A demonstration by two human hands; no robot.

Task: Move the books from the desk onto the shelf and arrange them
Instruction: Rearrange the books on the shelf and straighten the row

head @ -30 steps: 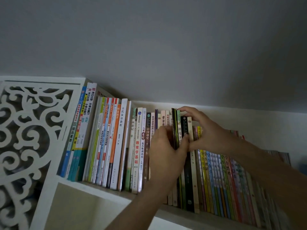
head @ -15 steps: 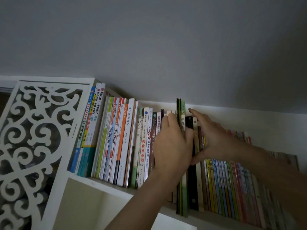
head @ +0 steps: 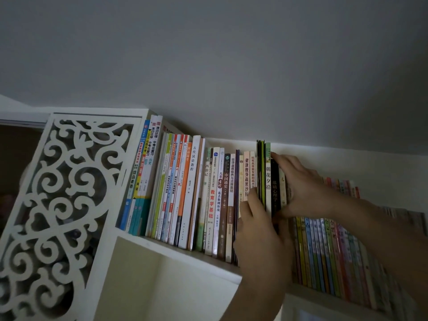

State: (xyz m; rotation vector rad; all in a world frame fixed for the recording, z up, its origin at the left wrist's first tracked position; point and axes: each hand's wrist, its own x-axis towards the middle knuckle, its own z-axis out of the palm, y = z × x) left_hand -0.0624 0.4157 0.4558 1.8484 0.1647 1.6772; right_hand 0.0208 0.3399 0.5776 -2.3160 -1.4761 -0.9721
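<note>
Left hand (head: 257, 230) grips the thin dark black-and-green books (head: 261, 172), fingers curled on their left side at centre frame, thumb side hidden. Right hand (head: 301, 186) is spread over the white and black spines (head: 271, 181) just right of them, index tip at their top, thumb low, pressing w/o clear curl round any one. Vs 0.5 s ago: the left hand sits lower, so more of the dark books shows above it; they stand taller than neighbours, in the row of upright books (head: 208, 200) on the white wooden shelf (head: 185, 253). Forearms enter from bottom centre and right. White carved scroll panel (head: 58, 193) at left.
</note>
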